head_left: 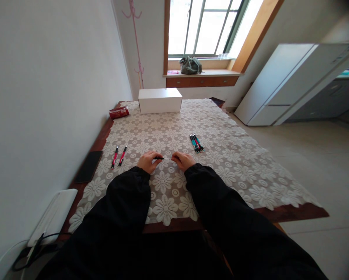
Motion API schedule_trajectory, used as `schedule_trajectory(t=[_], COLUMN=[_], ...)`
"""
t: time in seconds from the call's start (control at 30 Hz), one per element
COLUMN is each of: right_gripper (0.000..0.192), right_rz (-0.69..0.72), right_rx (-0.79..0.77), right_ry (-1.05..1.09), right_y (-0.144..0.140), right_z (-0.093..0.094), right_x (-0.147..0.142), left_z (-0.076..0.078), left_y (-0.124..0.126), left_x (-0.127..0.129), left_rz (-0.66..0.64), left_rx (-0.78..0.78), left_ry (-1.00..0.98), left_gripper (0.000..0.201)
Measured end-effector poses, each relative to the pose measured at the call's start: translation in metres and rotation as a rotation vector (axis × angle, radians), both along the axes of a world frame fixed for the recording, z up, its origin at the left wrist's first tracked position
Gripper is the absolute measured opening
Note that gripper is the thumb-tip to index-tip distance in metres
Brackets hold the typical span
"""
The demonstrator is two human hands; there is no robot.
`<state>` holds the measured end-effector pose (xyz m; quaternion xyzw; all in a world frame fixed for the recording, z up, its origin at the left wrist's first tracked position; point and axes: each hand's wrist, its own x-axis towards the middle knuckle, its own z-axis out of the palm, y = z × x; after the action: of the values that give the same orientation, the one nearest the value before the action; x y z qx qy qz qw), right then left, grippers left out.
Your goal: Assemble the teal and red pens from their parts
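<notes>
Mostly hidden, a thin pen (163, 158) spans both hands (147, 161) (183, 160)

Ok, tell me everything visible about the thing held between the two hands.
The pen is a thin stick with a black part at its left end and a pale, slim part toward the right. It lies level, crosswise, just above the lace tablecloth. The left hand pinches the black end, the right hand the pale end. Finer detail is too small to tell.

A lacy white cloth (209, 128) is covering the glossy dark wood table (291, 212); a smooth matt white box (159, 100) is sitting at upper centre.
</notes>
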<state>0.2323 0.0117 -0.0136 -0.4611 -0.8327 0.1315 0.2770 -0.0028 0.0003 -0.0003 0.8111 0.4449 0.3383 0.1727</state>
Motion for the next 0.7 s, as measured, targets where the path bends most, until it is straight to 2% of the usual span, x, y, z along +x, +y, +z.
schedule_trajectory(t=[0.27,0.5,0.7], right_gripper=[0.011,0.01,0.01], right_rz=[0.011,-0.107,-0.106], right_rx=[-0.015,-0.038,-0.033], right_ry=[0.003,-0.063,-0.061], right_y=[-0.0002,-0.0008,-0.0001], right_z=[-0.0001,0.0031,0.0011], right_x=[-0.0002,-0.0007,-0.0014], left_z=[0.0018,0.0005,0.0004], left_y=[-0.0017,-0.0027,-0.0022], left_x=[0.0016,0.0021,0.0025], left_rz=[-0.027,0.073,0.078], left_rx=[-0.001,0.013,0.004], left_ry=[0.011,0.021,0.03], left_gripper=[0.01,0.012,0.012])
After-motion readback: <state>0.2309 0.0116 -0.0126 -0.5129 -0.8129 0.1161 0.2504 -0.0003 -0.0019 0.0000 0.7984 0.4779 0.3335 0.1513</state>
